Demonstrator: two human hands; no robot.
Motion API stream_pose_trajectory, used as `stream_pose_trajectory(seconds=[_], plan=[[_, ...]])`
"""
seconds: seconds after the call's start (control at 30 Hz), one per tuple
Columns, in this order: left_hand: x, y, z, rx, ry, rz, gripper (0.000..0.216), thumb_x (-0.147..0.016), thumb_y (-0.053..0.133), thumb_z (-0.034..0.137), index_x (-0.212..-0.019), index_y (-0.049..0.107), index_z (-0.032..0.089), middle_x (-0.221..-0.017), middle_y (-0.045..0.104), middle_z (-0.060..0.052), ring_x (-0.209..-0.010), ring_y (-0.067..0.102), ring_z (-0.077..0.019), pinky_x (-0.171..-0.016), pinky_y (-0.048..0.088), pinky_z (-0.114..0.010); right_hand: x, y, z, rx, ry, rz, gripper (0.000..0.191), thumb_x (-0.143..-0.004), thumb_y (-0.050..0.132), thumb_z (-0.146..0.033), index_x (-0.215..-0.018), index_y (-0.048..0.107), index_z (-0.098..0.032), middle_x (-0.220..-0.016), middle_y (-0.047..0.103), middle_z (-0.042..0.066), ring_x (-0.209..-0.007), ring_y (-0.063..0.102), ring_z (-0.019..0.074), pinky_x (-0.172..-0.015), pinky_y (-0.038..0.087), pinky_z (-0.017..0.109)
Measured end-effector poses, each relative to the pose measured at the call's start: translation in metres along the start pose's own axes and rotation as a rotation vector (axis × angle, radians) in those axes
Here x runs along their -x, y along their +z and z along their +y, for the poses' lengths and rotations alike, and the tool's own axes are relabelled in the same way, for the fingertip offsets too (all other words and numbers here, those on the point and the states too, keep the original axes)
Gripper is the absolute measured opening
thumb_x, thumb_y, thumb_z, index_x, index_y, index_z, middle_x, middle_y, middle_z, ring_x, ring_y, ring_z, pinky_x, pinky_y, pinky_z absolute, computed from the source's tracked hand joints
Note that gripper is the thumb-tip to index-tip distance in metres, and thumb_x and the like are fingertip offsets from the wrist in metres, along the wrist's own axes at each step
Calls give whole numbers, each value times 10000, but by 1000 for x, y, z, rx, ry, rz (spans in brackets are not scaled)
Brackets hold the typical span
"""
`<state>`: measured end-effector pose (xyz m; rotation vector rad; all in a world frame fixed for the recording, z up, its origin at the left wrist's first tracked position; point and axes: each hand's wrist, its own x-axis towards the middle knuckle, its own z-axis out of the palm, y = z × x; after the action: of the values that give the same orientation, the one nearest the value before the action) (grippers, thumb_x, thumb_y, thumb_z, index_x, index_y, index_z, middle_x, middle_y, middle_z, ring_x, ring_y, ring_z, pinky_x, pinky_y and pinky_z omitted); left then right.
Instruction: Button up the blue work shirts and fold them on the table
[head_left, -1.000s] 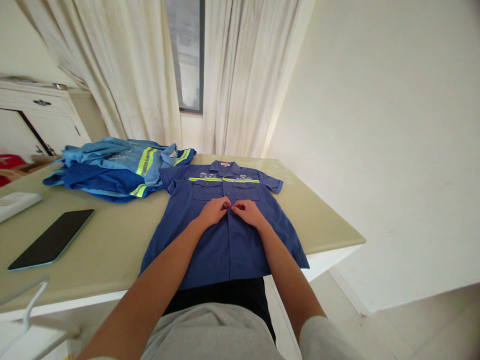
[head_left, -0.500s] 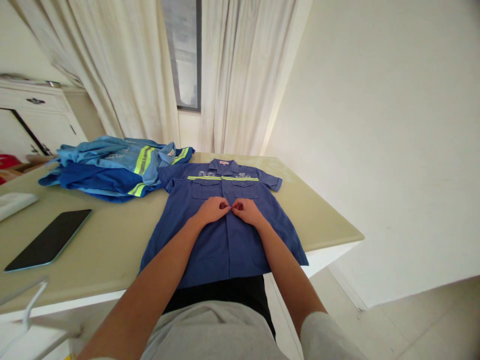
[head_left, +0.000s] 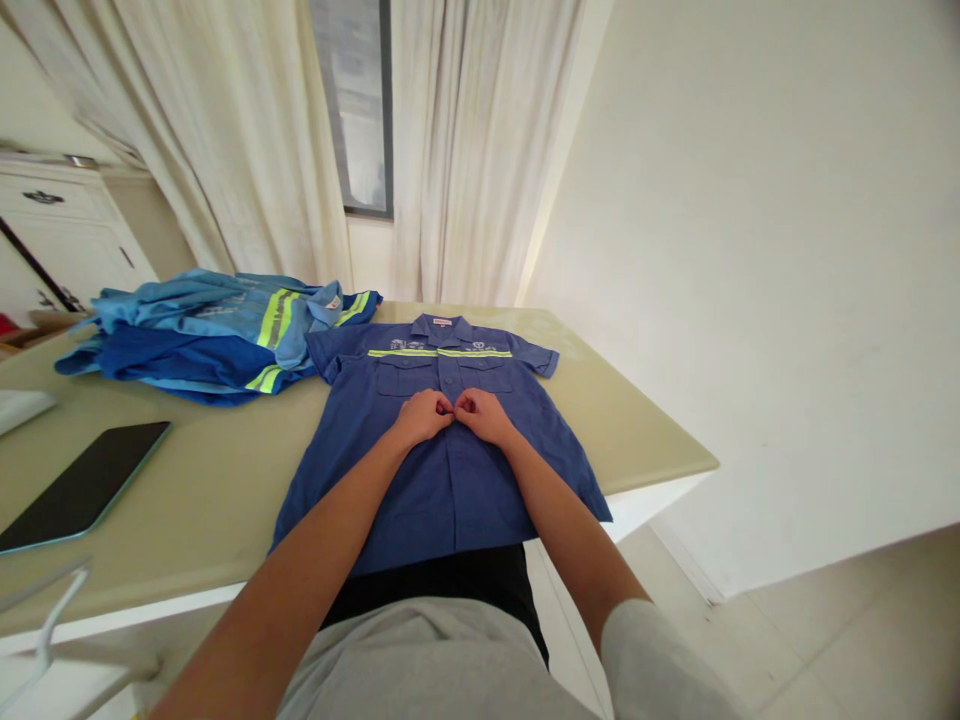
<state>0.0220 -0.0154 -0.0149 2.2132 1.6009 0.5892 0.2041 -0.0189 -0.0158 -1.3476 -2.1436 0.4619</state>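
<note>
A dark blue short-sleeved work shirt (head_left: 405,480) lies front up on the table, its collar pointing away from me. A yellow reflective stripe runs across its chest above two flap pockets. At the middle of the front placket, my left hand (head_left: 427,413) pinches the shirt's edge. Close against it, my right hand (head_left: 482,413) pinches the cloth from the other side, fingertips almost meeting. My fingers hide whatever button or buttonhole lies between them.
Left of the shirt is a heap of light and bright blue work shirts (head_left: 202,330) with reflective bands. A dark tablet (head_left: 82,485) lies on the pale green tabletop (head_left: 217,480). A white wire hanger-like frame (head_left: 52,620) stands at lower left. A wall rises on the right.
The whole view has shifted slightly, so things sit a little further left. Both hands stay pinched at the same part of the placket, with only small finger movement.
</note>
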Motion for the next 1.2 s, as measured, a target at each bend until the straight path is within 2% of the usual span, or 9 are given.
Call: stream_pose_trajectory(seconds=[0.27, 0.53, 0.67, 0.87, 1.07, 1.2], plan=[[4, -1, 4, -94, 55, 14, 201, -883, 667, 313, -1028, 764, 213, -1109, 731, -105, -1038, 692, -264, -869, 528, -339, -1, -2, 0, 48, -110, 1, 78, -836, 676, -131, -881, 680, -194, -814, 599, -16, -743, 532, 146, -692, 359, 245], [11, -8, 12, -89, 45, 24, 189, -901, 648, 304, -1024, 758, 211, -1099, 714, -105, -1046, 677, -266, -908, 525, -366, 0, -1, 3, 28, -73, -11, 76, -822, 685, -125, -865, 686, -188, -783, 608, -19, -728, 536, 142, -684, 364, 242], [11, -8, 14, -93, 40, 42, 185, -891, 658, 322, -1016, 751, 222, -1114, 710, -94, -1073, 660, -267, -925, 516, -376, -1, 0, 5, 57, -106, -27, 55, -872, 656, -159, -915, 670, -191, -823, 604, -13, -749, 532, 144, -698, 361, 245], [10, -3, 14, -65, -13, 100, 236, -902, 636, 403, -1039, 758, 253, -1168, 707, -93, -1143, 619, -330, -943, 497, -468, 0, -2, 6, 31, -145, 37, 65, -962, 583, -222, -963, 644, -200, -865, 605, 5, -784, 541, 157, -739, 385, 254], [6, -3, 9, -51, 31, 25, 191, -916, 634, 351, -1028, 738, 236, -1133, 730, -71, -1111, 654, -278, -926, 483, -402, 0, 0, 8, -39, -118, -7, 103, -991, 541, -253, -966, 625, -200, -851, 611, 12, -787, 549, 167, -747, 414, 260], [6, -4, 9, -36, 28, 19, 194, -904, 660, 342, -1037, 740, 224, -1128, 744, -77, -1107, 668, -273, -921, 487, -380, 0, 1, 11, -77, -106, -4, 112, -992, 537, -253, -963, 626, -192, -869, 626, 22, -805, 561, 170, -768, 431, 267]])
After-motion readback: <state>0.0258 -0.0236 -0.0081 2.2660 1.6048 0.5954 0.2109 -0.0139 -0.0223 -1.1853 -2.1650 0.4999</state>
